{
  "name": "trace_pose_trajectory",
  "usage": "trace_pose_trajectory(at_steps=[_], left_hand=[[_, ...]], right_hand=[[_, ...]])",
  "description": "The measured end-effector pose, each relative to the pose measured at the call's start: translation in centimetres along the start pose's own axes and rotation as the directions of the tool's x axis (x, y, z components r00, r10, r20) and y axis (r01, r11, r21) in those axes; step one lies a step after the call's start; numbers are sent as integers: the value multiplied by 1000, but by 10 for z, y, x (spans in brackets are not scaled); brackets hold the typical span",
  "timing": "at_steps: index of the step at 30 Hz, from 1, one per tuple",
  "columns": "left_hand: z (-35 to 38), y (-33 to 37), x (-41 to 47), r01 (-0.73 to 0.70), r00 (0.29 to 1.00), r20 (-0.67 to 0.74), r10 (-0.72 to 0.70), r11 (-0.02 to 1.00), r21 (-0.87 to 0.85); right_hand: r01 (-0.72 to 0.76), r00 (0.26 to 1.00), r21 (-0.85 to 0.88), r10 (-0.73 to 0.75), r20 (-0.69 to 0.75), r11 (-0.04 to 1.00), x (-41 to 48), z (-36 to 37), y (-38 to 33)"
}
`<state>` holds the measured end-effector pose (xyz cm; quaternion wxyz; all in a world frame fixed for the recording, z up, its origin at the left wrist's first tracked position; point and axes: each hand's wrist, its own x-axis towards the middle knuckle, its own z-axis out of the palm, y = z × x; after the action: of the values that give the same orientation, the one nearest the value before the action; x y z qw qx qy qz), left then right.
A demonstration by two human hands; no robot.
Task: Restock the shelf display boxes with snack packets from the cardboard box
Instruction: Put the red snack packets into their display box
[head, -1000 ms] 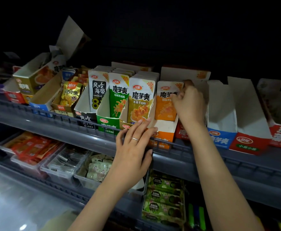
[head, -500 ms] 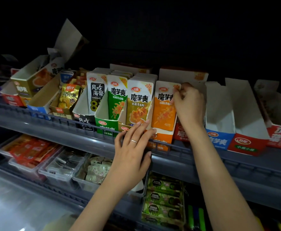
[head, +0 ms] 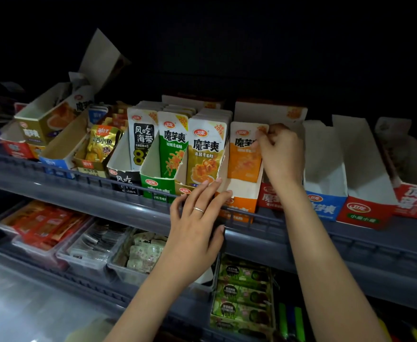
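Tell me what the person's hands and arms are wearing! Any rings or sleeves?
The left hand wears one thin silver-coloured ring on a finger. The right hand shows no ring. The left forearm and right forearm are bare: no sleeves, gloves, watch or bracelet in view.

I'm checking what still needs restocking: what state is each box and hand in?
orange packet: upright, pinched at top
orange display box: holds one visible packet
green display box: full
blue display box: looks empty
red green-labelled box: looks empty
left hand: open, touching box fronts
right hand: pinching orange packet
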<state>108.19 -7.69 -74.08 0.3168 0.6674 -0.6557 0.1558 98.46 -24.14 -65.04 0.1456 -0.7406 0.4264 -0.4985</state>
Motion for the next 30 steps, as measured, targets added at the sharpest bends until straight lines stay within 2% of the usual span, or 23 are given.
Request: trace_pose_trajectory(at_steps=[4, 12, 15, 18, 22, 26, 30], left_hand=[[0, -1, 0, -1, 1000, 1, 1, 1000, -9], [0, 1, 0, 17, 1000, 6, -17, 1000, -14], [0, 1, 0, 17, 1000, 9, -17, 1000, -12], [0, 0, -1, 10, 1000, 17, -10, 1000, -8], [0, 0, 0, 3, 1000, 19, -2, 1000, -8], [0, 0, 0, -2, 1000, 13, 2, 1000, -12], [0, 0, -1, 0, 1000, 10, 0, 1000, -26]], right_hand=[[-33, 999, 64, 33, 3, 997, 1, -3, 0], [-8, 992, -72, 17, 128, 997, 2, 1, -4], [79, 989, -147, -59, 136, 986, -4, -4, -8], [198, 960, -377, -100, 263, 905, -6, -10, -11], [201, 950, -663, 20, 310, 721, -8, -10, -19], [278, 919, -708, 35, 393, 650, -11, -9, -22], [310, 901, -681, 24, 433, 663, -13, -10, -23]])
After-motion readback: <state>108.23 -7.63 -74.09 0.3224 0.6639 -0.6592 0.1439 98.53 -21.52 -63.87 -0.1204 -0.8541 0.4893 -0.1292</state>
